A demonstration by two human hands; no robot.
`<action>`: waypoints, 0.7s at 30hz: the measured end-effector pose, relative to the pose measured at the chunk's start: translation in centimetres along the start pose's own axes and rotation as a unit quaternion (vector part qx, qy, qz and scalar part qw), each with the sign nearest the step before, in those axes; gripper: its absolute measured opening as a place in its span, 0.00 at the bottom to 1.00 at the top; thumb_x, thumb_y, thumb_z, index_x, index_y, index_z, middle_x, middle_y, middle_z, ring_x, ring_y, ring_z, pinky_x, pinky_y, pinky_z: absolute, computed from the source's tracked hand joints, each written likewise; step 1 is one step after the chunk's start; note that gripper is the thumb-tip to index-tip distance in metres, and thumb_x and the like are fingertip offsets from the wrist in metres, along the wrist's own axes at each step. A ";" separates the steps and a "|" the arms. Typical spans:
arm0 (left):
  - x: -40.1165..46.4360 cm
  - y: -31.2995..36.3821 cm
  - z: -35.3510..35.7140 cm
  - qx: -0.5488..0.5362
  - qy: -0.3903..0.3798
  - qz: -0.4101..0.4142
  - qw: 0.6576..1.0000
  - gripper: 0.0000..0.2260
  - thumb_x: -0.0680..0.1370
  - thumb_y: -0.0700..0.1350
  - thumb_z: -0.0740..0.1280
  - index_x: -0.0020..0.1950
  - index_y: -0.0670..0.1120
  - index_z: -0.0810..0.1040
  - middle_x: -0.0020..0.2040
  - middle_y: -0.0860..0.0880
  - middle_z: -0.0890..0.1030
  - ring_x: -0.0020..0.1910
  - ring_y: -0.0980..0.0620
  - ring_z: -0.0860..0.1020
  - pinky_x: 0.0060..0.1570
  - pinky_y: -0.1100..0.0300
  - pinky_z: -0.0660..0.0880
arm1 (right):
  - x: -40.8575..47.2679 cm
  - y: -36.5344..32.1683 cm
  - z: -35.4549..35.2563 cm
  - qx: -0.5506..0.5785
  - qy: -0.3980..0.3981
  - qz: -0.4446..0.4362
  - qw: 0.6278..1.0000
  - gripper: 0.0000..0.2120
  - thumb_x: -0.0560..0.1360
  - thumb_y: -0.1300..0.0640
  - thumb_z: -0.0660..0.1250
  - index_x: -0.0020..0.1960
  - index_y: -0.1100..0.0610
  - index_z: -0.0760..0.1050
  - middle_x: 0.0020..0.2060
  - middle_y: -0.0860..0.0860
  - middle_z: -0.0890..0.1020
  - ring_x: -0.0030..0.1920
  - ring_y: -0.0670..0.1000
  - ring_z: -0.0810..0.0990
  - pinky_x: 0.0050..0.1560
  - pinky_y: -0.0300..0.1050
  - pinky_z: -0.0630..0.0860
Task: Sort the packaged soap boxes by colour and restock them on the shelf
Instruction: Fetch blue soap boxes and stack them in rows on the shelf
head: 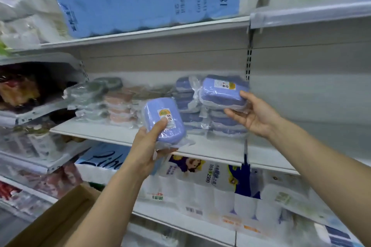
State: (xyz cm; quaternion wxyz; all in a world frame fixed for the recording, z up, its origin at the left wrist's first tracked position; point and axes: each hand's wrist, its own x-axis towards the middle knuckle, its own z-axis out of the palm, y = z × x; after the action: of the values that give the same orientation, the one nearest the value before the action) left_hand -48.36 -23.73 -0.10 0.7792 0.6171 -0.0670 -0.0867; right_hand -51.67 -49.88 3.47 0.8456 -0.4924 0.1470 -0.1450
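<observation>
Gripping a blue box (163, 121) in the left hand (146, 152), thumb lying across its label, fingers curled underneath, out in front of the shelf's (124, 136) front edge. Holding a second blue box (220, 92) in the right hand (253, 114), fingers cupped beneath and thumb at its near end, hovering at the top of the blue stack (192, 114) toward the shelf's right end; touching the stack or just clear of it, hard to say through the blur.

Already standing on the shelf: green boxes (90, 96) stacked at the left end, pink boxes (118, 106) just beside them, then the blue stack, each colour seemingly keeping to its own pile. Judging by that, sorting well under way, with the blue pile several boxes high.

Still remaining, by the look of it: setting down both boxes in hand on the blue pile. Sitting at the lower left, a carton (60, 216), its inside hidden from here, so no telling how many boxes are waiting. Filling the shelves above and below, big paper-roll packs (140, 0).
</observation>
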 end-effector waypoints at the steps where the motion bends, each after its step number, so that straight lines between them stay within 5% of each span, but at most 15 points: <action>1: 1.3 0.3 -0.9 0.000 -0.004 -0.003 1.000 0.18 0.77 0.48 0.70 0.64 0.43 0.75 0.52 0.42 0.85 0.46 0.45 0.85 0.46 0.45 0.82 | 1.4 0.1 1.7 -0.011 0.009 -0.003 1.000 0.05 0.78 0.56 0.65 0.49 0.58 0.75 0.38 0.56 0.80 0.32 0.55 0.83 0.36 0.46 0.83; 6: 7.4 2.6 -5.4 0.006 -0.042 -0.026 0.999 0.10 0.79 0.42 0.64 0.58 0.42 0.77 0.46 0.43 0.85 0.41 0.48 0.83 0.48 0.44 0.82 | 7.3 1.1 9.6 -0.052 0.045 -0.003 0.998 0.07 0.79 0.57 0.66 0.54 0.59 0.74 0.36 0.55 0.76 0.40 0.59 0.81 0.43 0.53 0.83; 10: 11.4 4.4 -8.5 0.012 -0.076 -0.041 0.996 0.09 0.78 0.42 0.65 0.56 0.41 0.79 0.49 0.41 0.84 0.43 0.46 0.83 0.52 0.38 0.79 | 10.6 1.8 13.4 -0.206 0.103 0.016 0.973 0.18 0.79 0.50 0.66 0.61 0.60 0.67 0.37 0.59 0.76 0.24 0.55 0.80 0.22 0.45 0.78; 14: 14.3 5.5 -10.2 0.002 -0.123 -0.041 0.992 0.08 0.79 0.42 0.64 0.55 0.41 0.79 0.46 0.43 0.85 0.40 0.48 0.83 0.44 0.43 0.82 | 12.0 1.7 14.4 -0.551 0.188 0.011 0.813 0.25 0.79 0.40 0.54 0.53 0.63 0.73 0.27 0.60 0.81 0.17 0.53 0.73 0.21 0.37 0.68; 19: 16.3 6.4 -10.7 0.003 -0.177 -0.042 0.983 0.07 0.79 0.42 0.63 0.53 0.42 0.79 0.41 0.46 0.85 0.34 0.52 0.83 0.29 0.53 0.80 | 12.3 0.8 14.5 -0.756 0.186 -0.052 0.626 0.28 0.76 0.35 0.56 0.58 0.58 0.74 0.42 0.55 0.82 0.42 0.56 0.81 0.39 0.45 0.71; 21: 17.1 6.8 -10.4 0.014 -0.191 -0.040 0.981 0.08 0.79 0.42 0.64 0.55 0.41 0.78 0.43 0.44 0.83 0.35 0.51 0.82 0.28 0.53 0.79 | 11.3 -0.1 15.0 -0.762 0.169 -0.153 0.606 0.33 0.73 0.33 0.63 0.68 0.54 0.64 0.56 0.54 0.78 0.53 0.57 0.79 0.45 0.47 0.71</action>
State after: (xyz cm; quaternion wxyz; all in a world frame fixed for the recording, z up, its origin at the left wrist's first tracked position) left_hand -29.15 -16.01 4.06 0.7394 0.6018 -0.1912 -0.2334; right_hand -35.50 -42.53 9.44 0.0901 -0.9406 0.2675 -0.1887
